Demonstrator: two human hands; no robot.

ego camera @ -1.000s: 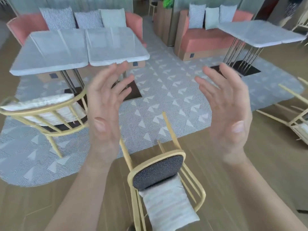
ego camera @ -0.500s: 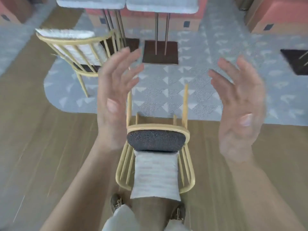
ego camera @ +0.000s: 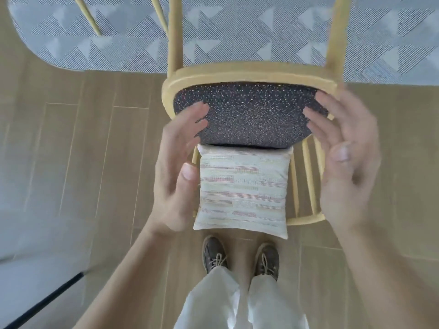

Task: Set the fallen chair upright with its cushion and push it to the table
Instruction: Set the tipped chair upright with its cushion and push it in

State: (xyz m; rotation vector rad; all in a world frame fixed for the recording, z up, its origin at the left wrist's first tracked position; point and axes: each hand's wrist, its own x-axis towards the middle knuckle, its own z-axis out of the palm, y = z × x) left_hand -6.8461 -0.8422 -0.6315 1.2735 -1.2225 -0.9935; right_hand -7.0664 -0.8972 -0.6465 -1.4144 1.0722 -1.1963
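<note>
Yellow-wood chair (ego camera: pixel 249 72) lies on its back on the plank floor (ego camera: pixel 83 150), its two visible legs (ego camera: pixel 175 32) pointing away over the patterned rug (ego camera: pixel 261 32). One dark speckled seat pad (ego camera: pixel 247 115) faces the person, and one striped cushion (ego camera: pixel 242 191) rests on the back spindles just below it (a corner hangs past the top rail). The person's left hand (ego camera: pixel 175 176) and right hand (ego camera: pixel 344 162) hover either side of the seat, fingers spread and loose, gripping nothing; whether fingertips touch the pad I cannot tell. Two laced shoes (ego camera: pixel 215 257) stand near the cushion.
</note>
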